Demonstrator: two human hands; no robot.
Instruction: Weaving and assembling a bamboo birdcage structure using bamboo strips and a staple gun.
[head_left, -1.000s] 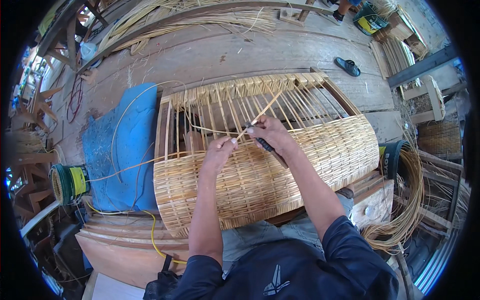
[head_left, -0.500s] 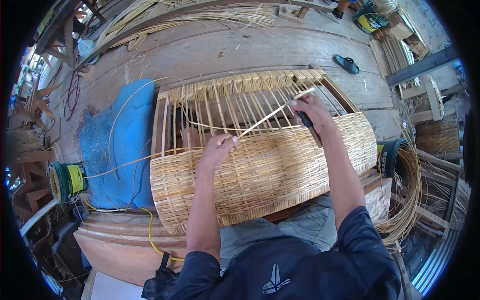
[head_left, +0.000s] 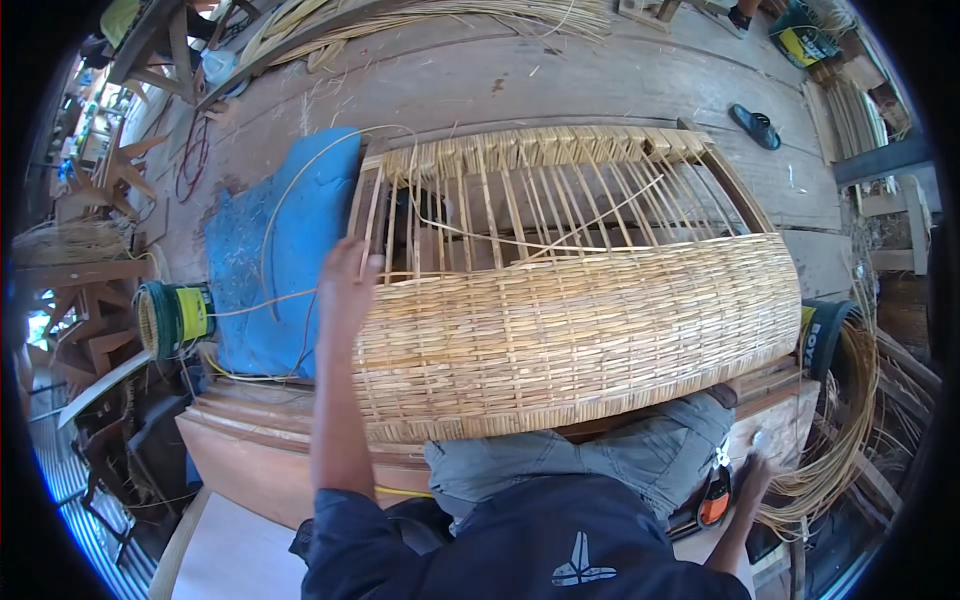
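Observation:
A woven rattan panel point(head_left: 580, 330) lies across my lap, its near part closely woven and its far part bare upright canes. At the panel's left end, my left hand point(head_left: 346, 285) is closed round the wooden side rail, close to where a long cane strand point(head_left: 262, 303) crosses it. A pale cane strip point(head_left: 610, 208) slants loose over the uprights, its tip up to the right. Low by my right hip is my right hand point(head_left: 757, 474), beside an orange and black tool or holder point(head_left: 714, 503). Its fingers are small and unclear, so a grip cannot be made out.
Left of the panel lies a blue sheet point(head_left: 290, 230), with a green and yellow bucket point(head_left: 180, 316) beside it. A dark bucket point(head_left: 825, 335) and a coil of cane point(head_left: 850, 420) stand at right. A sandal point(head_left: 755, 127) and cane bundles point(head_left: 520, 12) lie on the far floor.
My right hand has left the canes with the dark-handled tool and dropped to my right hip. My left hand has let go of the strip and moved left to the rail. The view has shifted.

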